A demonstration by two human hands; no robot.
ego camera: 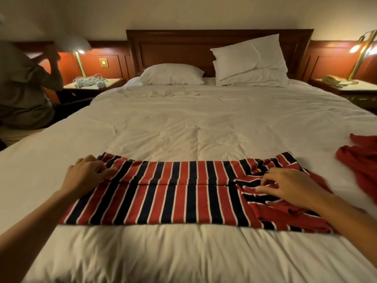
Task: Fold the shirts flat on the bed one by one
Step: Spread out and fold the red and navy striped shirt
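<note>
A soft white quilted duvet covers the bed [183,123], puckered into shallow creases. Across its near part lies the striped shirt [183,197], a smooth knit in red and navy bands edged with thin white lines, folded into a long rectangle with a straight seam along its middle. The left hand [87,174] has curled fingers pinching the shirt's left edge. The right hand [285,184] has bent fingers nipping the bunched, wrinkled cloth at the right end. Just beyond, at the right edge, a crumpled red shirt [361,160] lies apart. Farther off, two plump white pillows [172,74] lean against a panelled wooden headboard [173,43]. A tangle of pale cables [89,81] sits on the left bedside tabletop [114,81].
</note>
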